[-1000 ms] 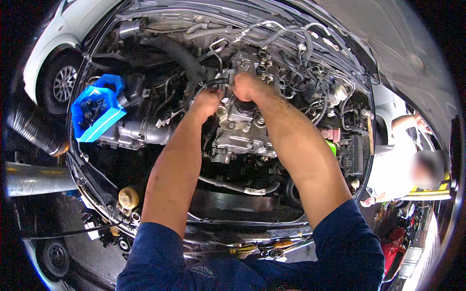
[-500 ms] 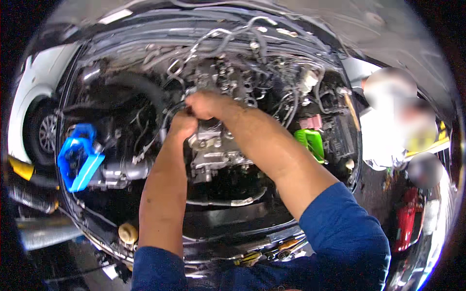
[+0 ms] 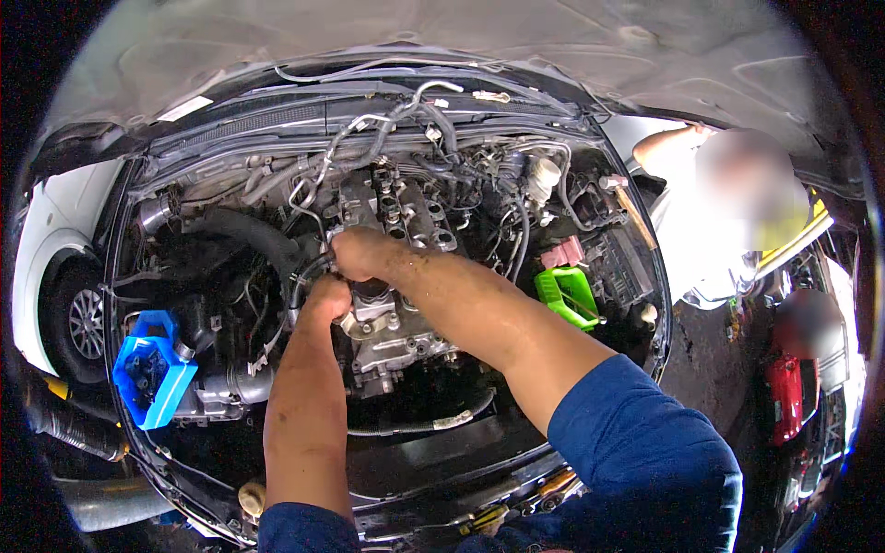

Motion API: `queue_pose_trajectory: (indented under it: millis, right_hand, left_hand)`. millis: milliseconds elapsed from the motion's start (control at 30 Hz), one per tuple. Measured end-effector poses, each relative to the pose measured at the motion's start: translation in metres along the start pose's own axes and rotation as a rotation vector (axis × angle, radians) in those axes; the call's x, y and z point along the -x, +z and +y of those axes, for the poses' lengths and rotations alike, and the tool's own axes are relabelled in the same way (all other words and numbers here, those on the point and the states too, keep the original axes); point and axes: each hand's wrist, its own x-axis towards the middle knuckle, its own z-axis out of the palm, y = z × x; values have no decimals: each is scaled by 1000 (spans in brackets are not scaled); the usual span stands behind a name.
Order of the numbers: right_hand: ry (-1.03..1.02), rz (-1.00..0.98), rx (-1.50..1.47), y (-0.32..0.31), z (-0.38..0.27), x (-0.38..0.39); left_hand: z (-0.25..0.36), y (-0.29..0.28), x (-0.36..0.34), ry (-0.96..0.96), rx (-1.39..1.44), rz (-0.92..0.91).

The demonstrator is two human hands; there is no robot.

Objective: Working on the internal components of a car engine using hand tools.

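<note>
In the open engine bay, right hand (image 3: 361,254) and left hand (image 3: 324,300) sit curled together on a black hose (image 3: 300,276) left of the engine block (image 3: 392,323); grip unclear; hose runs up-left, left hand nearer.

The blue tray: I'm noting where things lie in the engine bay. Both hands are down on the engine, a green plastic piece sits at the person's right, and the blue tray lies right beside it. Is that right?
Not quite. In the head view the blue tray lies at the person's left edge of the bay, far from the green plastic piece at the right. The left hand and right hand are indeed on the engine.
</note>
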Motion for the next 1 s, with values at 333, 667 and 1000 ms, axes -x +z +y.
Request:
queue_pose_trajectory:
  millis: [333, 667, 1000]
  right_hand:
    - [-348, 43, 79, 6, 10, -15]
    - [-350, -38, 154, 12, 6, -16]
    - [-165, -27, 139, 12, 8, -14]
  left_hand:
    - [-5, 7, 0, -59, 246, 56]
    - [-6, 9, 0, -13, 118, 68]
    - [-5, 12, -2, -72, 138, 87]
